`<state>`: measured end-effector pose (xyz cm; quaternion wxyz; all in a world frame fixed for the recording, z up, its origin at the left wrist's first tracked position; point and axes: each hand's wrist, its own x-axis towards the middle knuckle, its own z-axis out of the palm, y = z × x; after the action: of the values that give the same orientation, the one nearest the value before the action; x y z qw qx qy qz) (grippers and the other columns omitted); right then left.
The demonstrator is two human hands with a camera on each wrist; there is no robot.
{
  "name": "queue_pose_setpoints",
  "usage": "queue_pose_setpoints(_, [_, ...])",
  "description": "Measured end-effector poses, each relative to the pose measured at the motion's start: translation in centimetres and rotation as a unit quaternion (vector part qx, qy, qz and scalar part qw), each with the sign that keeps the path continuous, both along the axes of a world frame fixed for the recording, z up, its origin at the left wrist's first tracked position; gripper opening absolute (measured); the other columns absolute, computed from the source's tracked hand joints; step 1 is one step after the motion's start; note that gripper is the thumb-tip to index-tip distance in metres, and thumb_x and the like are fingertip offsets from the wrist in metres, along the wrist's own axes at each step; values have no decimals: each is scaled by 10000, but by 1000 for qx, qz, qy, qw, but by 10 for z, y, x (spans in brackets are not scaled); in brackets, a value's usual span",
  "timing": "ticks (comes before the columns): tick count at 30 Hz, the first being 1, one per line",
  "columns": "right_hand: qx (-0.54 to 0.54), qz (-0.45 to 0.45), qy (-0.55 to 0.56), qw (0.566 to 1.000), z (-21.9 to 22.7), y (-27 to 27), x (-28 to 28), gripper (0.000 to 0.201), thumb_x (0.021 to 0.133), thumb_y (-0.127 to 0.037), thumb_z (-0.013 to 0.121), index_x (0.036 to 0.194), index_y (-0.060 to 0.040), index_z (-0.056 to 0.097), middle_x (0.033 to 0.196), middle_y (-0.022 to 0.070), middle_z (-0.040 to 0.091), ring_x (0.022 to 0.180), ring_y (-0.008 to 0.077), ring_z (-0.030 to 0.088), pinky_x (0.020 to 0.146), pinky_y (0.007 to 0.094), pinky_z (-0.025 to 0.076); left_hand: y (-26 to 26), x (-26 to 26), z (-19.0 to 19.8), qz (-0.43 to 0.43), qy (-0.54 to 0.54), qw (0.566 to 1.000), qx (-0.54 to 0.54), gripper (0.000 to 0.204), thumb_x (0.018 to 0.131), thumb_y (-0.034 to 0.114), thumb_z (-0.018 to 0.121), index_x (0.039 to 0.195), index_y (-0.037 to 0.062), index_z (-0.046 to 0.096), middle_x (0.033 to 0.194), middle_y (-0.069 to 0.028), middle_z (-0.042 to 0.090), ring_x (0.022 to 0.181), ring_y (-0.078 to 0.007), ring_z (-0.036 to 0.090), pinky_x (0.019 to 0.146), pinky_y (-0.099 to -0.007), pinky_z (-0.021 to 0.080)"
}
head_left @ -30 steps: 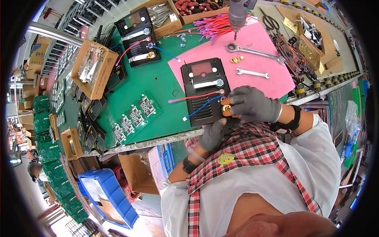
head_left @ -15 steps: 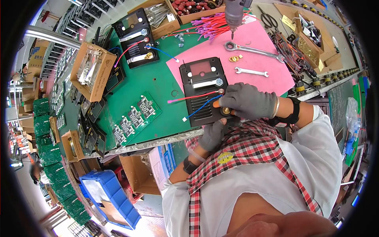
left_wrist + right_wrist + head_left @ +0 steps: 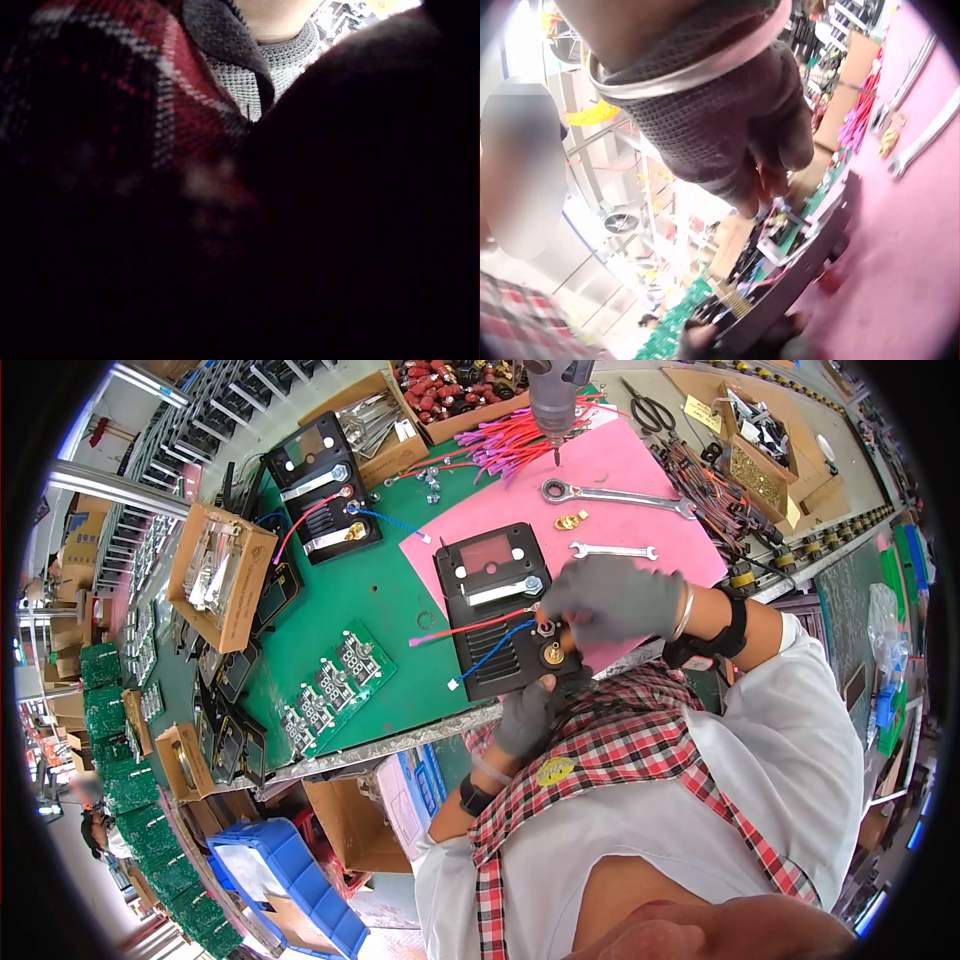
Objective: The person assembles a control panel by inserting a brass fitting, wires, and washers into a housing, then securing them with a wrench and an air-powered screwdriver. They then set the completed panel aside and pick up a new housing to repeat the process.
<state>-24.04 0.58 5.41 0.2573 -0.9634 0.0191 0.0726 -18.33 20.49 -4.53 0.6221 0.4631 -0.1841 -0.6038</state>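
Observation:
A black metal panel (image 3: pixel 490 615) with slots, a silver strip, a red wire (image 3: pixel 470 627) and a blue wire (image 3: pixel 490 655) lies near the table's front edge in the head view. My gloved left hand (image 3: pixel 528 718) grips its near edge, thumb on top; the other fingers are hidden. Over the panel's right side is my gloved right hand (image 3: pixel 615 600), blurred, its fingers bunched downward close to a silver nut (image 3: pixel 545 628). I cannot tell whether those fingers pinch anything. A brass terminal (image 3: pixel 553 653) stands uncovered just below them. The left wrist view is mostly dark, with checked apron cloth (image 3: pixel 180 82).
On the pink sheet (image 3: pixel 640 510) lie a ratchet wrench (image 3: pixel 620 497), a smaller wrench (image 3: pixel 612 550) and brass nuts (image 3: pixel 570 521). A power screwdriver (image 3: pixel 555 405) hangs above. A second panel (image 3: pixel 320 490) and circuit boards (image 3: pixel 340 685) are to the left.
My right hand has moved up off the brass terminal, which now shows. My left hand still holds the panel's near edge. The head view has shifted slightly.

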Motion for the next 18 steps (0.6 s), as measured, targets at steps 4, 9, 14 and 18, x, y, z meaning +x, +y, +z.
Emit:
queue_pose_setpoints(4, [-104, -158, -105, 976, -35, -62, -4, 193, 697, -228, 653, 855, -118, 630, 787, 51, 597, 801, 245, 579, 686, 381, 467, -3, -1, 0, 11, 73, 997, -36, 626, 827, 467, 487, 1165, -59, 461, 1036, -185, 585, 953, -268, 591, 845, -386, 467])
queue_pose_setpoints(9, [-230, -192, -134, 944, -68, -80, 4, 206, 678, -167, 659, 879, -132, 633, 897, 40, 569, 862, 239, 544, 660, 379, 458, -3, 1, -2, 7, 52, 998, -42, 600, 830, 424, 504, 1191, -51, 436, 1067, -188, 564, 953, -286, 584, 866, -418, 460])
queue_pose_setpoints(14, [-216, -214, -92, 948, -62, -74, 6, 209, 669, -171, 651, 868, -111, 627, 948, 45, 566, 895, 246, 541, 728, 375, 465, -1, 1, -5, 6, 73, 995, -64, 609, 843, 393, 516, 1237, -49, 372, 1147, -196, 511, 999, -296, 563, 888, -445, 451])
queue_pose_setpoints(18, [25, -131, -169, 976, -28, -49, -1, 201, 659, -156, 638, 847, -92, 609, 854, 57, 581, 845, 258, 559, 736, 379, 470, 1, 3, -10, -10, 54, 997, -52, 597, 852, 401, 502, 1224, -53, 391, 1146, -189, 522, 1009, -287, 563, 882, -428, 456])
